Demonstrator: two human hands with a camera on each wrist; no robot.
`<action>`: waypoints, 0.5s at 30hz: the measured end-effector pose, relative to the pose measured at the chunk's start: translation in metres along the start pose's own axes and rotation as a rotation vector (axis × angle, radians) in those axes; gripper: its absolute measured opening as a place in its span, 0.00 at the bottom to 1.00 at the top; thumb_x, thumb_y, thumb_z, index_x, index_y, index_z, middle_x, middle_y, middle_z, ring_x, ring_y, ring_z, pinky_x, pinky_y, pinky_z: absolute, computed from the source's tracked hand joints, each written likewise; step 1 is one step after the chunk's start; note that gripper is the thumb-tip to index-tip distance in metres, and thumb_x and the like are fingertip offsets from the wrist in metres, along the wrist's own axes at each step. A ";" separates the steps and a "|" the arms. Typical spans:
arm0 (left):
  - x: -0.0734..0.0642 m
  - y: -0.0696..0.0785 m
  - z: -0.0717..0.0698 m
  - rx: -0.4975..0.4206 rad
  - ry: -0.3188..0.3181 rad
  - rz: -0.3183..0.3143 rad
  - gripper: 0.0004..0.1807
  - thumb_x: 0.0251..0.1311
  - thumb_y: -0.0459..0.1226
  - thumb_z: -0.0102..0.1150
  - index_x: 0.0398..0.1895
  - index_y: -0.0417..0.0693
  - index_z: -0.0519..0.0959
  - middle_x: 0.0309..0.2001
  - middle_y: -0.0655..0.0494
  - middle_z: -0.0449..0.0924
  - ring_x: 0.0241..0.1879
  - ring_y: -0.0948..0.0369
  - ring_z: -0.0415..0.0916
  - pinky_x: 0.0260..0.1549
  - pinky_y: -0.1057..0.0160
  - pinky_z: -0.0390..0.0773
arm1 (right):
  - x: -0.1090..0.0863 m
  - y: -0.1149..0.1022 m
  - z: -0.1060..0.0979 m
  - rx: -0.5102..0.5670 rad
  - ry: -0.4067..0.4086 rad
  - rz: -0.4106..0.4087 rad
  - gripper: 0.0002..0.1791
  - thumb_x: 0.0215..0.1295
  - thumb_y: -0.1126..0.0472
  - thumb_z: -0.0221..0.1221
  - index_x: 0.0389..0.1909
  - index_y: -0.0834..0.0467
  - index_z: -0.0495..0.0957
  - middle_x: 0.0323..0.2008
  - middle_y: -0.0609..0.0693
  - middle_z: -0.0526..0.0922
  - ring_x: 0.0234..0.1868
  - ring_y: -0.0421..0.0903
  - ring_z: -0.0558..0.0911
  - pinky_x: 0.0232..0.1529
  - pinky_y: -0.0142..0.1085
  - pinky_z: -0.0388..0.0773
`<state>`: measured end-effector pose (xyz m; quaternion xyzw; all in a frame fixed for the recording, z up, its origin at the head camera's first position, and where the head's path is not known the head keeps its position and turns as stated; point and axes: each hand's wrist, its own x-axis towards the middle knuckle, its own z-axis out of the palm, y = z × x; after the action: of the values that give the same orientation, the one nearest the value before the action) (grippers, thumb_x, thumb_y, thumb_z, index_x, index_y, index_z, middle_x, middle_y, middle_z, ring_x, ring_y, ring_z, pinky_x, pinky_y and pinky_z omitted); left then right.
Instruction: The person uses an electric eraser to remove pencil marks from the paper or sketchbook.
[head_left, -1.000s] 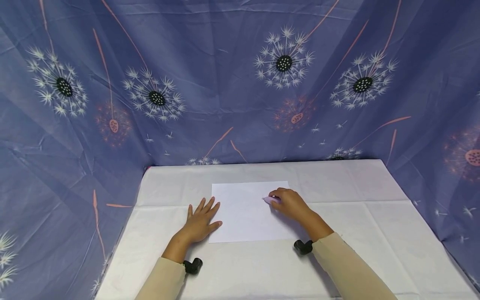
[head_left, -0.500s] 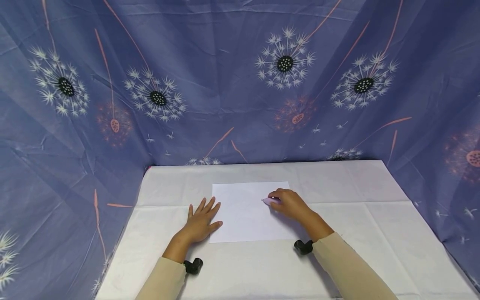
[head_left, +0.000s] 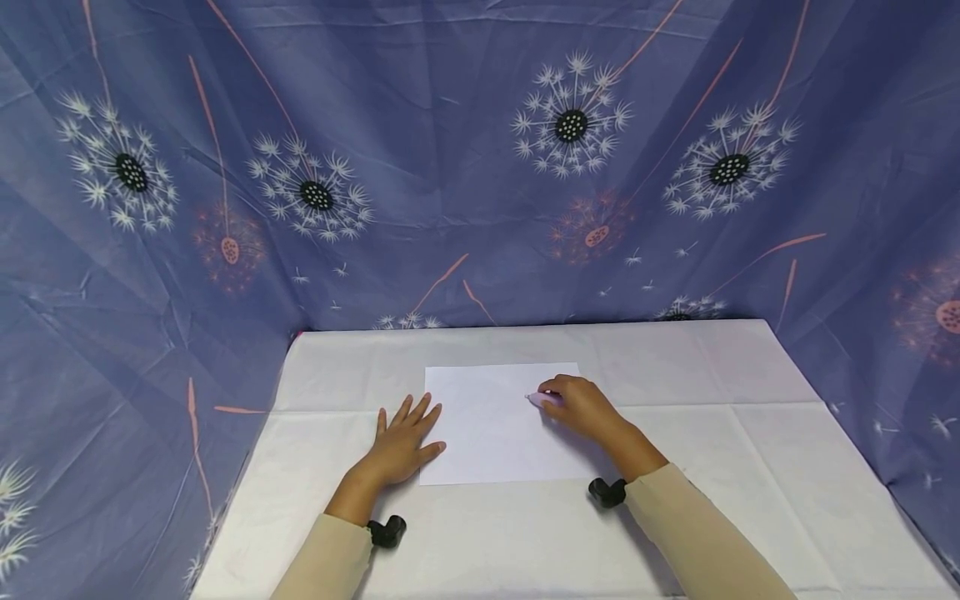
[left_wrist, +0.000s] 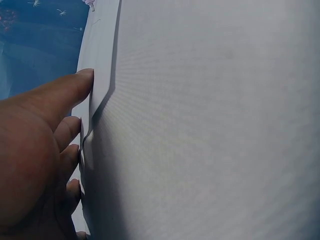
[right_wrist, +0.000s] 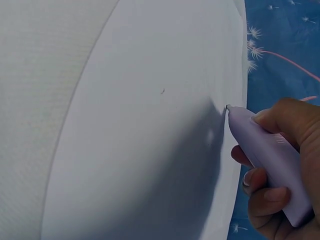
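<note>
A sheet of white paper [head_left: 483, 429] lies flat near the middle of the table. My left hand [head_left: 402, 447] rests with spread fingers over its left edge; in the left wrist view the thumb [left_wrist: 65, 95] lies along the sheet's edge. At the right part of the paper, my right hand [head_left: 583, 406] holds a stubby lavender pen-like tool [right_wrist: 270, 160] between thumb and curled fingers. Its narrow metal tip [right_wrist: 228, 107] points left, right at the paper's surface. One small dark mark [right_wrist: 162, 91] shows on the sheet in the right wrist view.
A white cloth [head_left: 495, 542] with fold creases covers the table. Blue fabric [head_left: 435, 167] printed with dandelions hangs behind and at both sides. Each wrist carries a small black camera, on the left wrist [head_left: 387, 532] and the right wrist [head_left: 607, 493].
The tool's tip has shifted slightly toward me and then back away and a little right, with my right hand. My left hand and the paper stay in place.
</note>
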<state>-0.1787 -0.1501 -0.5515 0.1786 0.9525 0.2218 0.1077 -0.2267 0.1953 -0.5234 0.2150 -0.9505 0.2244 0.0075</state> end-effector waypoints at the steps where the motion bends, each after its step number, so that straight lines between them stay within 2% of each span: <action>1: 0.000 0.000 0.000 -0.001 0.000 -0.001 0.37 0.71 0.53 0.55 0.79 0.52 0.59 0.82 0.50 0.46 0.82 0.41 0.38 0.71 0.25 0.32 | 0.000 -0.001 -0.001 0.005 -0.001 0.001 0.12 0.63 0.60 0.67 0.47 0.58 0.86 0.39 0.49 0.87 0.38 0.44 0.82 0.46 0.42 0.80; 15: 0.000 -0.004 0.004 -0.036 0.008 0.013 0.39 0.71 0.53 0.54 0.80 0.52 0.57 0.83 0.48 0.45 0.82 0.41 0.36 0.71 0.26 0.27 | 0.005 0.005 0.001 -0.007 0.018 0.009 0.12 0.64 0.60 0.66 0.48 0.58 0.86 0.39 0.49 0.87 0.38 0.43 0.81 0.45 0.41 0.80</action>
<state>-0.1788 -0.1516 -0.5564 0.1818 0.9476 0.2404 0.1056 -0.2329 0.1968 -0.5256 0.2085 -0.9521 0.2230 0.0159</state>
